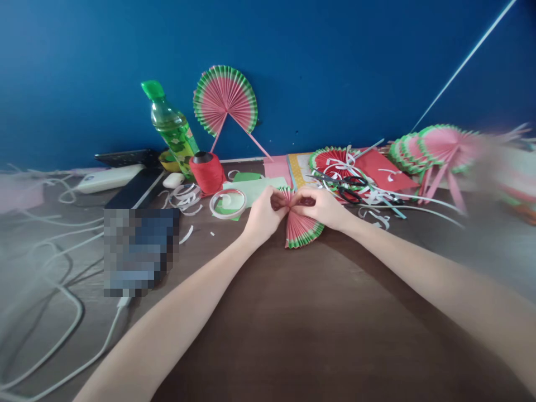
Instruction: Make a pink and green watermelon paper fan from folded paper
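Meeting over the table, left hand point(263, 215) and right hand point(320, 207) pinch pleated fan point(299, 229)

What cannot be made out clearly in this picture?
Head view:
- Centre of the pleated paper fan: covered by the left hand and right hand pinching it.
- Object left of the hands: masked by pixelation.
- Stacked paper fans at right: blurred near the edge.
- Scissors: partly under white paper strips.
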The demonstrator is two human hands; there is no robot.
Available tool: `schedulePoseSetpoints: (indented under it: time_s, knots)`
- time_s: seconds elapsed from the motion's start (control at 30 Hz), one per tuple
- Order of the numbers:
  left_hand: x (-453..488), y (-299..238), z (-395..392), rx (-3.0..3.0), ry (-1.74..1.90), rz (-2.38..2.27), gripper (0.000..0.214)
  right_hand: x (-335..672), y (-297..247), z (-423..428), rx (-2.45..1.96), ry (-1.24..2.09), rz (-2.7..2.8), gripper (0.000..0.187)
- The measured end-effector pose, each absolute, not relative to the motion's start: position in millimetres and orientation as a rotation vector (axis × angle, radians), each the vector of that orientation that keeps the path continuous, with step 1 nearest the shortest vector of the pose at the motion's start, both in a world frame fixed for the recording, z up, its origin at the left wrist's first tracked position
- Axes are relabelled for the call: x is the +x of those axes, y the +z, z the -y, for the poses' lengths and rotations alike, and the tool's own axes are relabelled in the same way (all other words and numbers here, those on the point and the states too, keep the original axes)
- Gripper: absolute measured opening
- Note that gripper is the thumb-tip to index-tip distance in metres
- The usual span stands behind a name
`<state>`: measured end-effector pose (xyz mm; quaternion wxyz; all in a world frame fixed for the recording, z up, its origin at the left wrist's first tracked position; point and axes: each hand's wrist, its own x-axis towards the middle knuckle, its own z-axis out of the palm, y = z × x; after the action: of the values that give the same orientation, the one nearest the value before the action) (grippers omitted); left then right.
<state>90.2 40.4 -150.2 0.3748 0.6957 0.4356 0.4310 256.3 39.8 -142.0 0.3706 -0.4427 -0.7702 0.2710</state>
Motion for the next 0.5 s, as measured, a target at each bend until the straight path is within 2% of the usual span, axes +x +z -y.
schedulePoseSetpoints:
  time_s: [0.5]
  knots:
    - [91.5, -146.2, -36.9, 1.855, 1.078, -1.191, 0.019, 257.4, -142.3, -41.4, -1.183, 0.746, 1.964, 0.012]
